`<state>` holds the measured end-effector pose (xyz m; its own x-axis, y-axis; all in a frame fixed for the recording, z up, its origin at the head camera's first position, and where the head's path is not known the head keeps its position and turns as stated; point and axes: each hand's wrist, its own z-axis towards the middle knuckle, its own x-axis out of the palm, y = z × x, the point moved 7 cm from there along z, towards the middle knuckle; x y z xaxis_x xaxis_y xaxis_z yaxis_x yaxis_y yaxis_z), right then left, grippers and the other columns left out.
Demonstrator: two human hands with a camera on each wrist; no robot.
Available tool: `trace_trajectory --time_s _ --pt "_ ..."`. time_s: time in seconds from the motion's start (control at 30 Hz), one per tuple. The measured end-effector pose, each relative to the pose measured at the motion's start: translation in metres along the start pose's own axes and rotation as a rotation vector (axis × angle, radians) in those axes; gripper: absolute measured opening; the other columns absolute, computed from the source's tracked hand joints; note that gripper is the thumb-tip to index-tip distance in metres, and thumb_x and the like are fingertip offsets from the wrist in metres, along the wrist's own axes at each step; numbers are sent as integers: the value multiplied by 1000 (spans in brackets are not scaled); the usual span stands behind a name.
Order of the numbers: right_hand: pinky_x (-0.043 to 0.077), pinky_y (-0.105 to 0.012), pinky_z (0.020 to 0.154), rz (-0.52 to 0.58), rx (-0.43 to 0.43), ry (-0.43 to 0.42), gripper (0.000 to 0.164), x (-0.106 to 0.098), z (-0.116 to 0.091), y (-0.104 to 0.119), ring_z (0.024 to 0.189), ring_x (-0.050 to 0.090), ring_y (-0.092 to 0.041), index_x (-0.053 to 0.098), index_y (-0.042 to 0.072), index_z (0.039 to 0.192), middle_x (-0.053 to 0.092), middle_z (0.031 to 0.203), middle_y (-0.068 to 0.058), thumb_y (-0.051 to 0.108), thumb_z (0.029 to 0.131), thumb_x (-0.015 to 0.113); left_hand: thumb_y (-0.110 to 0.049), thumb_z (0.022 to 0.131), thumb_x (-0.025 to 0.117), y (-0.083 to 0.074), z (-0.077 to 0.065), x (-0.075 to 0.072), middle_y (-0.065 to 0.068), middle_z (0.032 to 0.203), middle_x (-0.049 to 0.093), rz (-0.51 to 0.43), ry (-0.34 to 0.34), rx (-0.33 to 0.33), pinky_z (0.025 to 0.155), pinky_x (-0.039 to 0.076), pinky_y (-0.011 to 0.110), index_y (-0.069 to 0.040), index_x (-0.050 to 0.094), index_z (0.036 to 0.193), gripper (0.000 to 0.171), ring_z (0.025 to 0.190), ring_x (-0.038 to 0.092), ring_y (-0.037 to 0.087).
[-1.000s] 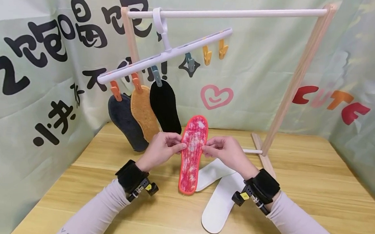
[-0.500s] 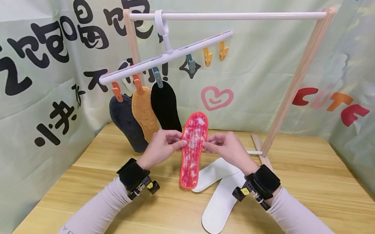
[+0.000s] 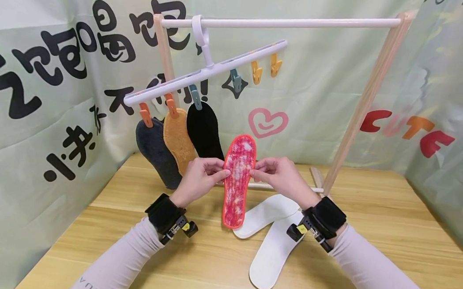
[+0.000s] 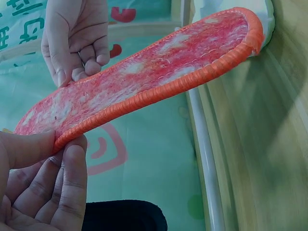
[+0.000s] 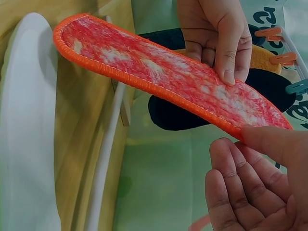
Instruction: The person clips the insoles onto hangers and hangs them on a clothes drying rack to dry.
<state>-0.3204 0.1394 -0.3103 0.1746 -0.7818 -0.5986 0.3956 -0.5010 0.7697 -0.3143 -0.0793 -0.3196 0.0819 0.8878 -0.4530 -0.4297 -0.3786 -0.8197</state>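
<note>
- One wood-grain table (image 3: 388,242), under everything.
- Rack (image 3: 302,24): white rod, wooden posts, standing at the back.
- Hanger (image 3: 244,58): hooked over the rod; from it hang a dark grey insole (image 3: 155,153), a tan insole (image 3: 177,137) and a black insole (image 3: 204,129).
- White insoles (image 3: 274,257): two, on the table, overlapping.
- Red insole (image 3: 237,184): held in the air before the rack, toe-to-heel roughly upright. Likely light, not fragile; pile looks soft, yet it keeps its shape, so probably bendy but self-supporting. Best hold: orange bound rim, both sides, upper half; should slip little.
- Left hand (image 3: 199,178): thumb and fingers pinch its left edge.
- Right hand (image 3: 281,178): pinches the opposite edge, spare fingers curled.
- Yellow clips (image 3: 256,73): two, nothing in them.
</note>
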Motion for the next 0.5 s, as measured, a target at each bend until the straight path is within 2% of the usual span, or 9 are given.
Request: trace_trajectory --time_s 0.13,0.27,0.4,0.5 --pt "59 -30 81 -6 -5 -9 22 -3 4 3 85 77 -20 80 4 111 81 93 -8 22 99 80 -14 99 79 -1 1 -3 10 98 83 26 -17 10 72 63 25 -6 80 106 11 85 81 18" --pt "59 -31 83 -28 -22 -26 23 -7 8 8 84 74 -14 79 3 111 81 93 -9 23 101 78 -15 100 79 -2 2 -4 10 97 83 37 -26 15 70 60 23 -6 80 107 12 85 81 20" --pt "58 -31 86 -19 -10 -38 26 -14 15 13 88 74 -16 77 3 117 80 100 -11 24 102 76 -15 99 79 -2 3 -5 11 96 83 40 -40 22 68 59 23 -5 80 107 13 84 81 25" --pt "58 -27 85 -3 -8 -49 28 -20 21 19 93 74 -20 75 3 121 79 106 -14 24 103 75 -15 98 80 -1 5 -7 11 95 83 40 -57 29 69 59 21 -4 80 107 13 85 81 24"
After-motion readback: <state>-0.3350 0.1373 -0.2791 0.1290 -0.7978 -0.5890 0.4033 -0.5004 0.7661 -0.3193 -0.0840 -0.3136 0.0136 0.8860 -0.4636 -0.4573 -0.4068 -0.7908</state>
